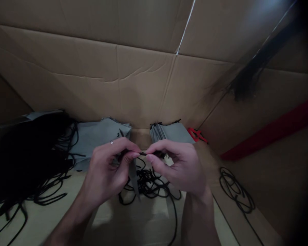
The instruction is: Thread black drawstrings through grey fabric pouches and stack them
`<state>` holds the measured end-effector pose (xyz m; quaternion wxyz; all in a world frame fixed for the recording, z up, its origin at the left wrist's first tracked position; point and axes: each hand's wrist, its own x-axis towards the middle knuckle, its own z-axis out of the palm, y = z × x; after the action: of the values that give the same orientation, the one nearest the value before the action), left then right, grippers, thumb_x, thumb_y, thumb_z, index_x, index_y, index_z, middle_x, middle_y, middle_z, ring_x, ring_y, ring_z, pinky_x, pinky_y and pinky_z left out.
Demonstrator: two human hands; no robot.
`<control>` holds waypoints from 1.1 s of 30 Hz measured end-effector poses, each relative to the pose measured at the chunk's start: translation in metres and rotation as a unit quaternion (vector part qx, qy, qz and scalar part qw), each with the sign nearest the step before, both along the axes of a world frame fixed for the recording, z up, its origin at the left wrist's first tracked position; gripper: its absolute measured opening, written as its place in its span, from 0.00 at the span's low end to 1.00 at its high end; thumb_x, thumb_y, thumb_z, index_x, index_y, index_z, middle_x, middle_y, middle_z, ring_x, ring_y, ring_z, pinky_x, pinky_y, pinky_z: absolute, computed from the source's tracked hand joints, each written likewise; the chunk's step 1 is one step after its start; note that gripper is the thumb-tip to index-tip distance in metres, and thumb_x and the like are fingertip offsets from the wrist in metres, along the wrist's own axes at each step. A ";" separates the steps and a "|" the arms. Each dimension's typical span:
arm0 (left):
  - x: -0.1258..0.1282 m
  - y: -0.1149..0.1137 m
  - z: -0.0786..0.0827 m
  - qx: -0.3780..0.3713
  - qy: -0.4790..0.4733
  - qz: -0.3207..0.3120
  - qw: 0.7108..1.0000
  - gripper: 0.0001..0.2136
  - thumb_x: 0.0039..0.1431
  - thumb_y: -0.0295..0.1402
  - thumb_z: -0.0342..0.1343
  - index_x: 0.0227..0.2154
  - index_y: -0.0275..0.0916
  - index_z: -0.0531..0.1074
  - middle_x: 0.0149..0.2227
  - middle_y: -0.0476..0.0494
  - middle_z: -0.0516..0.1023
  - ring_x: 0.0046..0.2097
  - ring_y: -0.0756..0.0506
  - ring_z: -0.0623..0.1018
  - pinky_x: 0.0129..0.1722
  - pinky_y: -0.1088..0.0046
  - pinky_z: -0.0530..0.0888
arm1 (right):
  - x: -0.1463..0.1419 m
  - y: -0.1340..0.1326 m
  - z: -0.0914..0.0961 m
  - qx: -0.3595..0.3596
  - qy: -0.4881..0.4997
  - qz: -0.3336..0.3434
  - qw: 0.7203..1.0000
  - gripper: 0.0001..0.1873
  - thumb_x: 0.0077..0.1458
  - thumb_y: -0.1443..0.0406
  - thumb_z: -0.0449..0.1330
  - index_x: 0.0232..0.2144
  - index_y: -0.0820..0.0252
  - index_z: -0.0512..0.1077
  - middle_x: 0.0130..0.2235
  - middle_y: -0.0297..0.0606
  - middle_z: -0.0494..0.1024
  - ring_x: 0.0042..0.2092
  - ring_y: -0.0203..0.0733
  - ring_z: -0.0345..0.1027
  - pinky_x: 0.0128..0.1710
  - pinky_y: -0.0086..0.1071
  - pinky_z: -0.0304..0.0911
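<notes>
The left hand [105, 169] and right hand [181, 169] meet at the fingertips, both curled nearly closed. Between them, a short length of black cord [143, 153] lies almost level, its long axis running from one hand to the other. The right thumb and forefinger [151, 158] pinch it from the right, while its other end goes in among the left fingertips [135, 155]. Those fingers also seem to hold the top of a grey fabric strip [133, 174], which hangs down and tilts just below them, though the fingers hide exactly how it is gripped. Beyond the fingertips sit two stacks of grey fabric pieces [102, 136], one beyond each hand. A tangle of black cord [149, 182] lies under the fingers, a larger heap of it [28, 157] lies out past the left hand, and a loose coil [236, 189] lies past the right. Something red [196, 134] sits past the right fingers, beside the right stack.
</notes>
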<state>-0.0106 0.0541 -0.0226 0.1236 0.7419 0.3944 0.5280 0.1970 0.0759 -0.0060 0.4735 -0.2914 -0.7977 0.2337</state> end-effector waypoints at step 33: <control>-0.014 0.023 -0.011 0.000 0.150 0.114 0.982 0.20 0.65 0.23 0.59 0.58 0.42 0.75 0.66 0.33 0.75 0.68 0.30 0.72 0.65 0.43 0.70 | -0.017 0.036 -0.028 -0.030 -0.054 -0.105 0.992 0.04 0.63 0.69 0.65 0.39 0.57 0.81 0.39 0.38 0.88 0.40 0.45 0.81 0.44 0.36 0.72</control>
<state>-0.0248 0.0773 -0.0337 0.0025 0.7628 0.4906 0.4212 0.1803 0.1122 -0.0341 0.4426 -0.4002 -0.7795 0.1904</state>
